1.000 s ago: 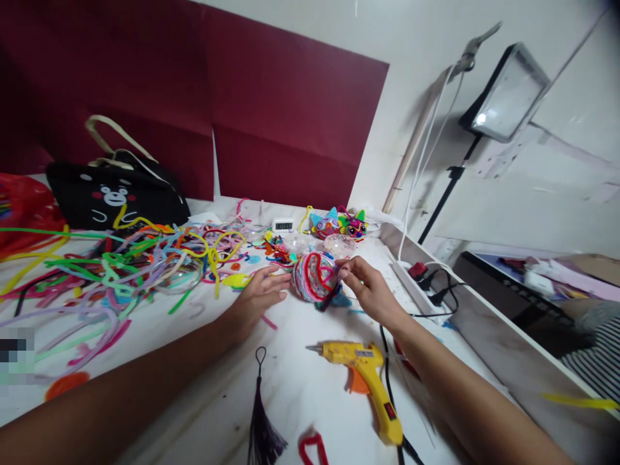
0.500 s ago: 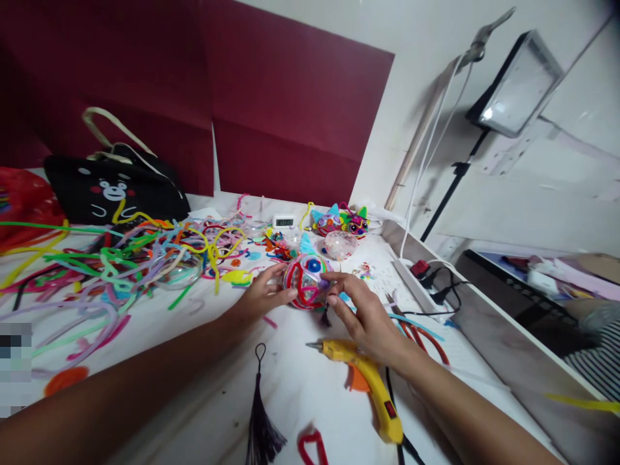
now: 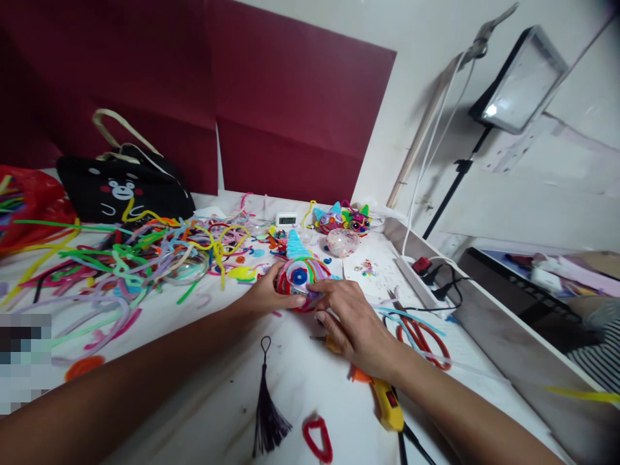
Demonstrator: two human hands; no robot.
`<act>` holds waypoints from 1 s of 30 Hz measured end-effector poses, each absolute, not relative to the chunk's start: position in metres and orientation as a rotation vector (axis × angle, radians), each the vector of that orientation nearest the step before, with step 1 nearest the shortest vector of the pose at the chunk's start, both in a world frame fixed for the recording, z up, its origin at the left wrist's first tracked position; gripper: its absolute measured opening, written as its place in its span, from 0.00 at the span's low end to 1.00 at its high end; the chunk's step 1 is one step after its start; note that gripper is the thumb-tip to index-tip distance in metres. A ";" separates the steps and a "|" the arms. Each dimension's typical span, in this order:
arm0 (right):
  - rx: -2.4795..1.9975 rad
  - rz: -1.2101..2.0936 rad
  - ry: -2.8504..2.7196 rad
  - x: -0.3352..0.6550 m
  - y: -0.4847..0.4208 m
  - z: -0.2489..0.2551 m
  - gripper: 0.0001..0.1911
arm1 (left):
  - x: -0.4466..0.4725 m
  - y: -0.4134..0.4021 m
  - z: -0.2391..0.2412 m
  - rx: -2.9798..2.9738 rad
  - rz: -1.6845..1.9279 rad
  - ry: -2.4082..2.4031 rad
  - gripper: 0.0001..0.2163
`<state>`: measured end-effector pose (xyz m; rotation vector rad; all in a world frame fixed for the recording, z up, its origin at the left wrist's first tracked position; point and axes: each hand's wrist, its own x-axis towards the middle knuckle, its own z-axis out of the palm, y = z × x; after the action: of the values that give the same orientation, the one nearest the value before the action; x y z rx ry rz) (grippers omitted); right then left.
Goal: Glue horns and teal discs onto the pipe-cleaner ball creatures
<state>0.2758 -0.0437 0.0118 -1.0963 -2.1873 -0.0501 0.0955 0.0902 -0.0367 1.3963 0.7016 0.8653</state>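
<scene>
Fingers (image 3: 290, 301) of the left hand (image 3: 268, 294) clasp the side of a ball (image 3: 299, 278) wrapped in pipe cleaners. The ball rests mid-way across the white table (image 3: 300, 387), while the right hand (image 3: 356, 326) pinches a strand at its lower front. The work probably goes best with the left hand bracing the ball against rolling and the right pressing lightly. The black bag (image 3: 126, 194) hides its contents. The red bag (image 3: 33, 200) shows a few pipe cleaners inside.
</scene>
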 end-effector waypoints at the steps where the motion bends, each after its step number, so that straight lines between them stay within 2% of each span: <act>1: -1.101 -0.055 -2.194 0.276 -0.044 0.012 0.04 | 0.095 0.091 -0.038 1.409 0.865 0.713 0.36; 7: -1.039 -0.014 -2.175 0.277 -0.049 0.019 0.04 | 0.096 0.085 -0.034 1.479 0.840 0.820 0.37; 12: -0.948 0.097 -2.210 0.275 -0.057 0.025 0.05 | 0.095 0.084 -0.032 1.548 0.950 0.681 0.35; 16: -0.926 0.051 -2.334 0.270 -0.060 0.021 0.06 | 0.091 0.086 -0.033 1.416 1.015 0.606 0.36; 20: -1.048 0.005 -2.275 0.273 -0.054 0.012 0.08 | 0.088 0.085 -0.031 1.324 1.094 0.499 0.35; 27: -1.266 0.207 -2.113 0.284 -0.039 -0.003 0.11 | 0.090 0.075 -0.024 1.250 1.083 0.408 0.38; 30: -1.336 0.292 -2.004 0.288 -0.036 -0.007 0.18 | 0.090 0.070 -0.021 1.255 1.079 0.385 0.37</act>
<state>0.2880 -0.0364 -0.0073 -1.3359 -2.0044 0.2918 0.0905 0.0695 -0.0206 1.2547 0.3847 1.0793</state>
